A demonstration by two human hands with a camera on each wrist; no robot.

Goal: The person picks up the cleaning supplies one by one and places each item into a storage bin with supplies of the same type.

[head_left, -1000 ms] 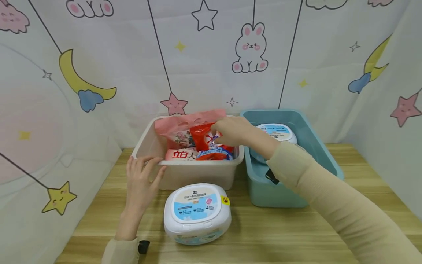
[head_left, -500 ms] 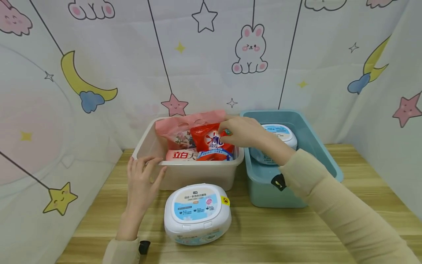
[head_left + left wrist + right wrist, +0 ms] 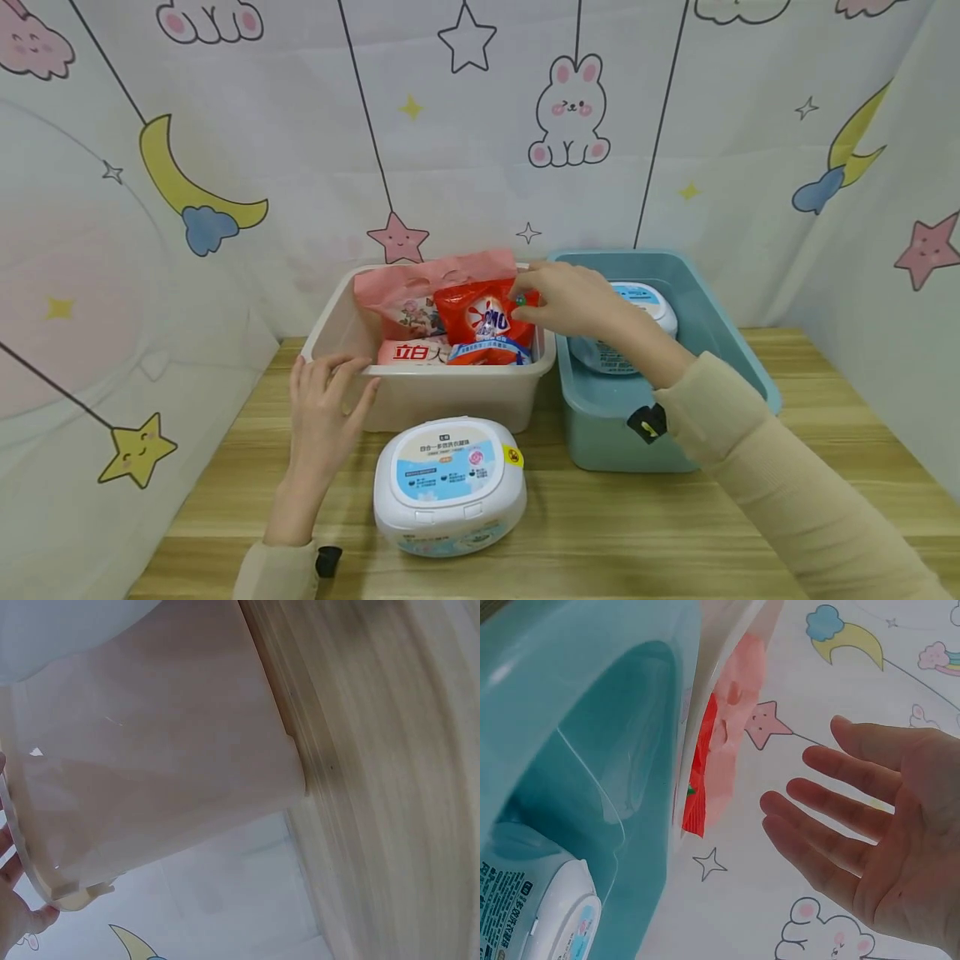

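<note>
A pale, lightly creased cloth backdrop (image 3: pixel 465 158) covers the wall, printed with cartoons — a winking rabbit (image 3: pixel 572 108) among them. Left of the rabbit hangs an outlined star (image 3: pixel 467 37); farther left, a yellow crescent moon (image 3: pixel 161 171) touches a blue cloud (image 3: pixel 208 229). Another crescent (image 3: pixel 845 137) is printed well to the rabbit's right. The same pale covering closes in both sides. Below the rabbit spreads a wood-grain tabletop (image 3: pixel 615 533), light brown with darker streaks — the lighting soft, shadows faint.
</note>
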